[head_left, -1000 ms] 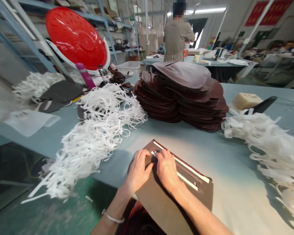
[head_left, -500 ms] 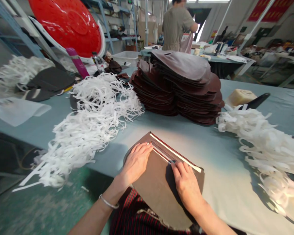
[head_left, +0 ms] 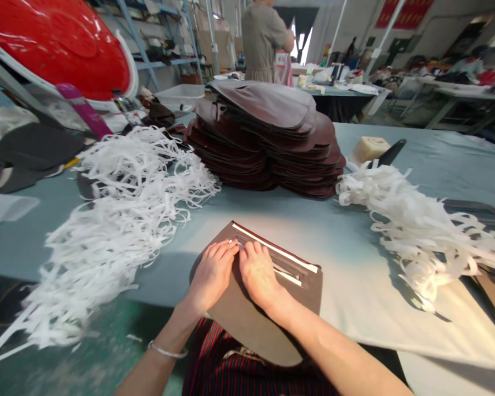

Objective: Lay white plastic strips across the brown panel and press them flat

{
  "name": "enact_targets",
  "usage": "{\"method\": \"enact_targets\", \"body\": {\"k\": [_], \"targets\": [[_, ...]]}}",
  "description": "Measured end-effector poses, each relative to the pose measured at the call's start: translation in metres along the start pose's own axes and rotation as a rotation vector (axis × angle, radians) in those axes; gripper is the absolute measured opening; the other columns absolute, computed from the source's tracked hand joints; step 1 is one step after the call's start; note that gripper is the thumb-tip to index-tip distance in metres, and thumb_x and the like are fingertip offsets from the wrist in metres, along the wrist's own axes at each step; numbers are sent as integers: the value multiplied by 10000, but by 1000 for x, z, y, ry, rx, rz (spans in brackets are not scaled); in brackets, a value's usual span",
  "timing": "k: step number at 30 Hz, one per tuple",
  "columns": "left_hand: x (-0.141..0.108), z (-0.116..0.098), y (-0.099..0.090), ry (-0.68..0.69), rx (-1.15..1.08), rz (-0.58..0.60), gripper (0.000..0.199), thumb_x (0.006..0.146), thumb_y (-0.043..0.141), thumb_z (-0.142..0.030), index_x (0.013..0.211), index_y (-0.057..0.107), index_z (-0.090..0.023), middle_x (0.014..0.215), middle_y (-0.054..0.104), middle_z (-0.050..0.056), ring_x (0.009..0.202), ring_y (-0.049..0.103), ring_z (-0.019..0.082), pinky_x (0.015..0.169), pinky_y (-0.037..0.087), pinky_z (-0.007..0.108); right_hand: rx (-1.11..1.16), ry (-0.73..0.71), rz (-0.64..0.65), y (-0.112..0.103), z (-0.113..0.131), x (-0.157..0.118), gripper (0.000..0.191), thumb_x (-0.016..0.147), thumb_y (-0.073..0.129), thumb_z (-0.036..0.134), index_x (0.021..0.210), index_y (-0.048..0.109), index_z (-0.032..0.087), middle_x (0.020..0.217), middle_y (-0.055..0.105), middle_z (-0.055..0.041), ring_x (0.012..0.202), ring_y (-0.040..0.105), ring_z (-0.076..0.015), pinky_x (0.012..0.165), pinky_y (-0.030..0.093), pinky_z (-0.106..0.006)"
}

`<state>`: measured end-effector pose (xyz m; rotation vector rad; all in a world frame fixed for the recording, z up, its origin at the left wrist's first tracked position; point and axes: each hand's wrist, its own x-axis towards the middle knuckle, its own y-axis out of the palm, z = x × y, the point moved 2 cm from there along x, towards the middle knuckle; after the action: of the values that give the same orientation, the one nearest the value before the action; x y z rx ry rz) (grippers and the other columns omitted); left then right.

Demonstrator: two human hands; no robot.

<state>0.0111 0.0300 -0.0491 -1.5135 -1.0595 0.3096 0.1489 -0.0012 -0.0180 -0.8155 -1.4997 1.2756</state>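
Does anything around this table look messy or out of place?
The tangled white strips on the left spill past the near edge of the table, which looks untidy. A small white scrap seems to lie on the green floor. I see no obvious damage.

At ten o'clock: red round plastic basin behind purple elongated object. At two o'clock: cream rectangular block.

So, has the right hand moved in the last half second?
Yes: judged against the dark brown stack, the right hand has moved to the left and closer to it, now beside the left hand.
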Motion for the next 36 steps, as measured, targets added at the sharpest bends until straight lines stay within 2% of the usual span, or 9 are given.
{"method": "enact_targets", "body": {"k": [3,10,13,18,20,24,26,32,36], "targets": [[1,4,4,1,-6,7,342,938,386,-155,1240,539,-202,1296,561,67,1229,477,244,1061,387,482,-13,1,17,3,-3,-4,205,902,439,86,1025,601,109,936,540,-101,865,444,-254,729,422,-382],[2,5,7,-7,-16,16,343,951,385,-191,1264,522,-218,1290,565,61,1231,478,244,1064,386,498,6,-19,37,-24,-64,-110,329,878,445,49,1190,550,49,1012,543,-147,893,418,-267,770,421,-418],[0,8,7,11,-1,11,348,950,385,-182,1276,506,-202,1302,553,68,1240,468,245,1072,379,503,57,-13,37,-28,-78,-131,302,892,437,52,1170,555,62,1018,542,-144,891,420,-261,763,416,-413],[2,-2,4,46,20,-44,338,945,384,-150,1257,510,-172,1291,547,102,1249,454,263,1050,401,496,201,68,-2,-25,-81,-130,206,927,415,73,1055,573,105,1138,524,-147,1006,434,-267,827,397,-417],[4,-25,3,40,7,-51,310,945,393,-158,1218,538,-172,1233,572,110,1215,477,261,1021,427,475,248,48,-7,-23,-81,-129,250,938,389,69,1130,542,115,1179,520,-136,1060,422,-265,885,376,-431],[5,-88,8,72,-37,111,313,946,445,-237,1248,517,-198,1230,569,86,1192,486,250,1086,354,493,261,54,0,-16,-84,-131,271,945,392,85,1176,522,143,1081,559,-96,966,439,-238,892,361,-435],[5,-109,10,50,-28,142,338,941,449,-241,1271,498,-188,1253,556,88,1211,471,254,1109,319,501,250,49,-25,-13,-84,-132,261,943,404,88,1168,525,139,1085,560,-99,952,441,-234,883,358,-431],[0,-117,13,30,-19,152,374,940,453,-300,1285,492,-162,1266,556,116,1230,469,275,1106,336,498,225,17,-32,-15,-85,-131,247,945,404,103,1149,540,137,1066,568,-100,919,444,-228,853,359,-418],[-9,-125,8,10,-62,193,738,837,567,-522,1402,352,-100,1429,403,195,1341,338,362,1120,297,568,213,33,-33,-17,-82,-131,226,947,400,121,1104,561,144,1036,577,-100,907,466,-222,849,370,-409]]}}
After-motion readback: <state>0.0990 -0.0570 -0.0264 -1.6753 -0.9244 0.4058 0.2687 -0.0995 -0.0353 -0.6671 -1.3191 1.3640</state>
